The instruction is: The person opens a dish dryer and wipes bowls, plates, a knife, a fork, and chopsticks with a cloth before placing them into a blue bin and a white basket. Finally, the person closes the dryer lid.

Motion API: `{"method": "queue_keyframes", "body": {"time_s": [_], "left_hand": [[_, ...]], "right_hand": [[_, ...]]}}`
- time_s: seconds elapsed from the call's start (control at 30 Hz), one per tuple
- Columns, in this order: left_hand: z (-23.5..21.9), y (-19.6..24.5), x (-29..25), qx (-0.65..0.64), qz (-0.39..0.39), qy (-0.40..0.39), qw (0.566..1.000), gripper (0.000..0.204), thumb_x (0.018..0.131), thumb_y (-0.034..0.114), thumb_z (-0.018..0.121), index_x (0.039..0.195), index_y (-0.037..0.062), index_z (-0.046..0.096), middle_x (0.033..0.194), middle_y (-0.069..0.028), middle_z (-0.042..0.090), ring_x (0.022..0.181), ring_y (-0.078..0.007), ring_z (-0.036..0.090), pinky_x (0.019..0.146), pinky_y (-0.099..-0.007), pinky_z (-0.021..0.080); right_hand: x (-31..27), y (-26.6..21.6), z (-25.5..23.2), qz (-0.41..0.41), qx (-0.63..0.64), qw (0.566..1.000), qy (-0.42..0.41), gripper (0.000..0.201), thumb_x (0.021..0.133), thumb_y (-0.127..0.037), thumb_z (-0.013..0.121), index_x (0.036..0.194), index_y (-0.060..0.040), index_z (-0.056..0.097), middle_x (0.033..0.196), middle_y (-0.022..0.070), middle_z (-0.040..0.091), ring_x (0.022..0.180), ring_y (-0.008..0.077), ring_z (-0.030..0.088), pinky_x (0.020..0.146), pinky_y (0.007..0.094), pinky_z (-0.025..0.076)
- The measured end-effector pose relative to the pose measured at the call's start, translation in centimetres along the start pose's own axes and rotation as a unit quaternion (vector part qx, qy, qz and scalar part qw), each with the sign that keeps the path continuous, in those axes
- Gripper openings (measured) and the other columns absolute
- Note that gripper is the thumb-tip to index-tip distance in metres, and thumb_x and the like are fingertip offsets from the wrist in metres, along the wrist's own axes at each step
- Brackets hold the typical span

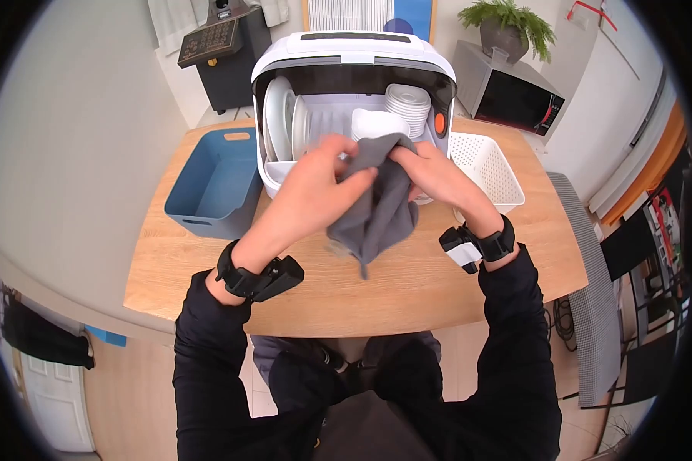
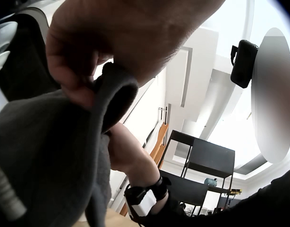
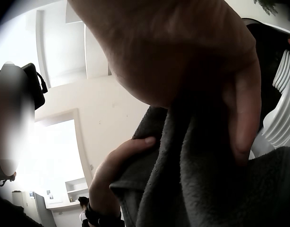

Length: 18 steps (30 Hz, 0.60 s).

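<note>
A dark grey cloth (image 1: 380, 196) hangs in loose folds above the table, in front of the open dish cabinet. My right hand (image 1: 438, 178) grips its upper right part, the fabric bunched under the fingers. On the other side, my left hand (image 1: 315, 184) holds the cloth, thumb along the front; its fingers look slightly blurred. Close up in the left wrist view, the curled fingers (image 2: 81, 90) pinch a folded edge of the cloth. Thick folds drop below my right hand (image 3: 192, 61) in the right wrist view, where the left thumb lies against the fabric.
Inside the white dish cabinet (image 1: 354, 48) stand upright plates (image 1: 281, 115), stacked small dishes (image 1: 409, 104) and white bowls (image 1: 377, 123). A blue basin (image 1: 215, 180) sits left of it, a white perforated basket (image 1: 488, 169) right. Behind are a microwave (image 1: 507, 88) and a potted plant (image 1: 504, 34).
</note>
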State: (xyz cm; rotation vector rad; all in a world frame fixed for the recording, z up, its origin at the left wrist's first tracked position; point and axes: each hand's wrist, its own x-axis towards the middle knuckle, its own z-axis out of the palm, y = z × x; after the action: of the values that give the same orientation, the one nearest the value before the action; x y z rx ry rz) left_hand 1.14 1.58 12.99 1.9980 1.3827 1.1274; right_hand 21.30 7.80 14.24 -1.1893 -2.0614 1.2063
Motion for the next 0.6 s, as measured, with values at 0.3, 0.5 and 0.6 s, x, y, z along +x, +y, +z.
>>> {"method": "queue_keyframes", "body": {"time_s": [0.3,0.5,0.6], "left_hand": [[0.4,-1.3,0.2,0.12,0.155,0.051,0.979,0.04,0.085,0.008,0.067,0.124,0.0095,0.059,0.12,-0.0115,0.059,0.107,-0.0221,0.06,0.089,-0.0334,0.047],[1.1,-2.2,1.5,0.088,0.191,0.126,0.97,0.039,0.079,0.016,0.074,0.116,0.007,0.063,0.113,-0.0137,0.062,0.098,-0.0276,0.064,0.082,-0.0331,0.051],[0.9,-3.5,2.2,-0.102,0.02,-0.001,0.995,0.043,0.079,0.021,0.077,0.116,0.0033,0.062,0.106,-0.0143,0.066,0.094,-0.0265,0.067,0.08,-0.0346,0.052]], "right_hand": [[-1.0,0.1,1.5,-0.101,0.309,0.942,-0.087,0.041,0.097,-0.031,0.05,0.126,-0.002,0.056,0.111,0.0035,0.062,0.1,0.0118,0.058,0.09,0.0274,0.046],[-0.2,1.9,0.8,-0.091,0.245,0.964,-0.053,0.042,0.09,-0.022,0.067,0.125,0.0003,0.055,0.113,0.005,0.061,0.102,0.0105,0.058,0.087,0.0261,0.047],[0.2,3.2,0.7,-0.08,0.345,0.934,-0.044,0.045,0.089,-0.023,0.069,0.125,0.0005,0.054,0.114,0.0059,0.061,0.103,0.0121,0.058,0.088,0.0274,0.048]]}}
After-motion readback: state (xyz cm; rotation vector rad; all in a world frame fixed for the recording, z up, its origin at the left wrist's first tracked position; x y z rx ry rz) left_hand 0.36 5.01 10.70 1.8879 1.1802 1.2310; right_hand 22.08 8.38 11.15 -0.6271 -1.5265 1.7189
